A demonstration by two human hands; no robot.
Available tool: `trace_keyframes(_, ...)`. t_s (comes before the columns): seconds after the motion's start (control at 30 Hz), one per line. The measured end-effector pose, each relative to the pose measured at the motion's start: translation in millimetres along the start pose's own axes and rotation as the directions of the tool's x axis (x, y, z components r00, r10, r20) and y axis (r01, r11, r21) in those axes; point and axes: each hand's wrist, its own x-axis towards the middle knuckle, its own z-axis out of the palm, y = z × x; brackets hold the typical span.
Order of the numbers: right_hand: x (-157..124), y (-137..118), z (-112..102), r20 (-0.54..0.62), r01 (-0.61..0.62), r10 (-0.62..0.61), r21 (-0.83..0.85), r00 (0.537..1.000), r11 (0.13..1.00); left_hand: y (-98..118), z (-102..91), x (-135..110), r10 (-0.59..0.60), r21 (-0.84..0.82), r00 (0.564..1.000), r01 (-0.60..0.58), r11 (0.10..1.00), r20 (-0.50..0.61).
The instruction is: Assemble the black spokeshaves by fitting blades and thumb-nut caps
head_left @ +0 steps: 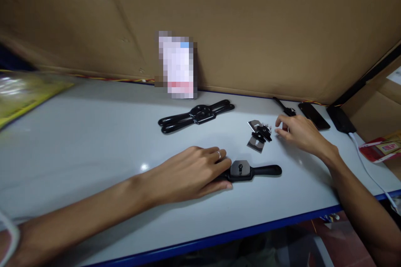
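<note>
A black spokeshave point(265, 170) lies near the front of the table, a grey blade fixed flat on its middle. My left hand point(200, 171) is closed around its left handle and covers it. My right hand point(294, 131) hovers just right of a small pile of parts, thumb and forefinger apart with nothing visible between them. In that pile are loose grey blades point(256, 144), black cap pieces point(265, 132) and small shiny screws, too small to make out singly. Farther back, black spokeshave bodies point(200, 113) lie side by side.
Behind my right hand lie a slim black tool point(282, 105), a dark phone point(314, 116) and a black device point(341, 119) with a white cable point(360, 150). A blurred-out card point(178, 66) leans on the cardboard wall point(234, 29). Yellow-edged plastic packaging point(28, 96) is at left.
</note>
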Motion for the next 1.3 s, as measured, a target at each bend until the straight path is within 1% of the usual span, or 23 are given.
trace_keyframes(0.07, 2, -6, 2, -0.055, -0.011, 0.015, 0.062, 0.998, 0.998, 0, -0.2, 0, 0.001, -0.009, 1.000, -0.001, 1.000, -0.003)
trace_keyframes(0.13, 3, -12, 8, -0.099, 0.004, 0.007, 0.114, 0.995, 0.993, -1, 0.2, 0, -0.002, -0.020, 1.000, 0.002, 1.000, -0.004)
trace_keyframes(0.2, 5, -17, 14, -0.117, 0.025, -0.008, 0.141, 0.993, 0.990, -1, 1.1, 0, -0.008, -0.029, 1.000, 0.008, 1.000, -0.005)
trace_keyframes(0.33, 8, -18, 26, -0.111, 0.041, -0.021, 0.177, 0.994, 0.983, -1, 3.4, -1, -0.010, -0.028, 1.000, 0.010, 1.000, -0.004)
trace_keyframes(0.43, 9, -16, 28, -0.174, 0.076, -0.029, 0.268, 0.984, 0.961, -1, 4.5, -1, -0.013, -0.011, 1.000, 0.014, 1.000, 0.008)
trace_keyframes(0.5, 7, -17, 24, -0.237, 0.131, -0.042, 0.374, 0.971, 0.918, 0, 4.4, -1, -0.018, 0.002, 1.000, 0.018, 1.000, 0.019)
trace_keyframes(0.53, 6, -19, 21, -0.255, 0.162, -0.050, 0.439, 0.966, 0.884, 0, 4.1, 0, -0.019, 0.008, 1.000, 0.019, 1.000, 0.023)
trace_keyframes(0.6, -1, -26, 13, -0.246, 0.210, -0.078, 0.573, 0.966, 0.792, 0, 3.0, 1, -0.018, 0.021, 0.999, 0.018, 1.000, 0.035)
trace_keyframes(0.67, -10, -38, 6, -0.210, 0.237, -0.127, 0.663, 0.969, 0.710, 1, 1.9, 1, -0.015, 0.035, 0.999, 0.014, 0.999, 0.044)
trace_keyframes(0.77, -22, -58, 4, -0.169, 0.278, -0.227, 0.714, 0.959, 0.643, 1, 1.0, 2, -0.016, 0.057, 0.999, 0.014, 0.998, 0.038)
trace_keyframes(0.87, -29, -72, 10, -0.144, 0.309, -0.305, 0.734, 0.941, 0.605, 1, 0.7, 1, -0.012, 0.061, 1.000, 0.011, 0.998, 0.027)
trace_keyframes(0.97, -32, -77, 18, -0.119, 0.315, -0.336, 0.718, 0.934, 0.621, 2, 0.1, 1, -0.013, 0.067, 0.999, 0.010, 0.998, 0.042)
trace_keyframes(1.07, -32, -76, 16, -0.138, 0.345, -0.351, 0.686, 0.926, 0.640, 2, -0.7, 1, -0.021, 0.074, 0.999, 0.018, 0.997, 0.047)
trace_keyframes(1.13, -31, -69, 10, -0.209, 0.352, -0.287, 0.645, 0.935, 0.678, 2, -1.3, 1, -0.024, 0.068, 0.999, 0.021, 0.997, 0.046)
trace_keyframes(1.17, -29, -64, 6, -0.260, 0.342, -0.227, 0.611, 0.939, 0.714, 2, -1.4, 1, -0.024, 0.063, 0.999, 0.021, 0.998, 0.047)
trace_keyframes(1.23, -25, -51, -3, -0.360, 0.296, -0.114, 0.505, 0.926, 0.810, 1, -1.3, 1, -0.025, 0.053, 0.998, 0.022, 0.998, 0.050)
trace_keyframes(1.3, -19, -35, -10, -0.395, 0.212, -0.055, 0.367, 0.917, 0.906, 1, -0.5, 1, -0.022, 0.039, 0.998, 0.020, 0.999, 0.052)
